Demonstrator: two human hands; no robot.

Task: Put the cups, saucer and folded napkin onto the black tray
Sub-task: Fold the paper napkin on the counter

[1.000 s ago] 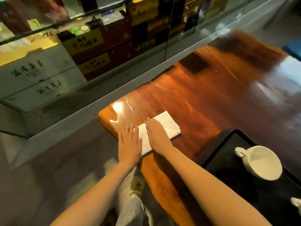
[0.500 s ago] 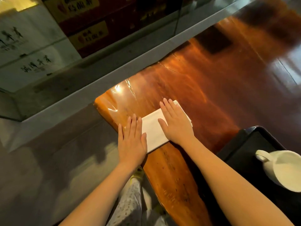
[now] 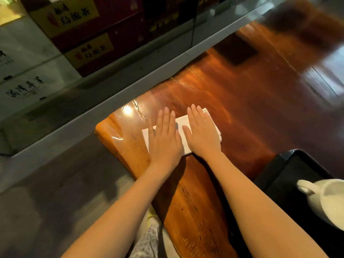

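One folded white napkin [image 3: 181,135] is lying on the wooden table [image 3: 242,112], not on the one black tray [image 3: 290,175]. Two hands are pressing it flat, fingers extended, gripping nothing: the left hand [image 3: 164,140] and the right hand [image 3: 202,135]. One white cup [image 3: 327,200] is sitting on the tray. Compared with half a second ago, the left hand is lying farther onto the napkin.

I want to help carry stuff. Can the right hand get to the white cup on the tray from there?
Probably yes. The right hand lies flat on the napkin, holding nothing, and only bare wooden table shows between it and the white cup on the black tray.
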